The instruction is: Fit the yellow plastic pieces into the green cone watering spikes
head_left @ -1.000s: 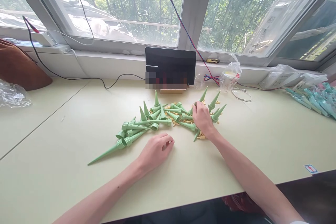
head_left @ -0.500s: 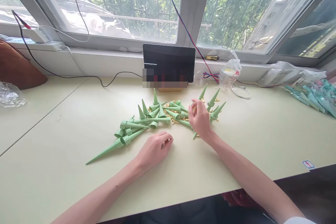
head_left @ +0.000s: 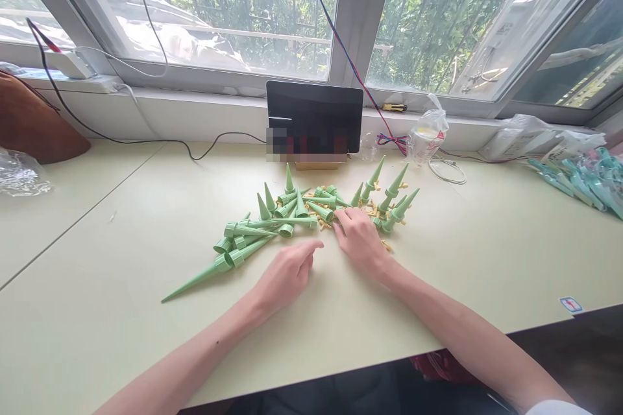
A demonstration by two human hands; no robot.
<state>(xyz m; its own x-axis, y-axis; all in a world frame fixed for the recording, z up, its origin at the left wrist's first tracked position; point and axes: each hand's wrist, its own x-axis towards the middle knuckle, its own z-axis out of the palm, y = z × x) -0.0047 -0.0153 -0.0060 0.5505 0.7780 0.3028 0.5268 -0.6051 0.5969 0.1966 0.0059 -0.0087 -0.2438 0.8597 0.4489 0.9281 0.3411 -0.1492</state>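
Several pale green plastic watering spikes [head_left: 293,224], pointed cones with ribbed caps, lie in a loose pile, some standing tip up. At the pile's right part my right hand [head_left: 359,237] reaches down among the spikes and small yellow valve pieces [head_left: 324,225]. Its thumb and forefinger are apart, and nothing shows held between them. Just right of that hand stand several green spikes fitted with yellow valves [head_left: 396,189]. My left hand [head_left: 287,272] rests on the table in front of the pile, forefinger stretched out, the others curled, holding nothing visible.
A dark-screened tablet [head_left: 314,113] leans against the window ledge behind the pile. A plastic-wrapped cup [head_left: 427,136], a coiled white cable [head_left: 446,171] and bagged turquoise pieces [head_left: 584,178] lie to the right. A brown bag [head_left: 39,120] and black cable [head_left: 121,141] are at left.
My right hand has come down and left, away from the upright spikes to the pile's middle right, uncovering spikes it hid. My left forefinger has straightened; that hand stays in place.
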